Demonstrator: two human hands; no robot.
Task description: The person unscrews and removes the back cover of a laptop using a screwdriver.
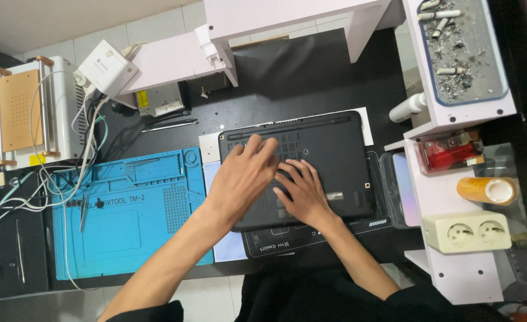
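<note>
A black laptop (335, 149) lies upside down on a dark work mat (311, 241) in the middle of the desk, its underside with vents facing up. My left hand (242, 179) rests flat on the laptop's left half, fingers spread toward the vents. My right hand (302, 191) lies flat beside it on the middle of the base, fingers apart. Neither hand holds anything.
A blue repair mat (126, 226) with tweezers lies left of the laptop. A white machine with an orange plate (25, 113) and cables stands far left. A white shelf (454, 185) on the right carries an ash tray (460, 53), a red lighter, an orange tape roll and a socket block.
</note>
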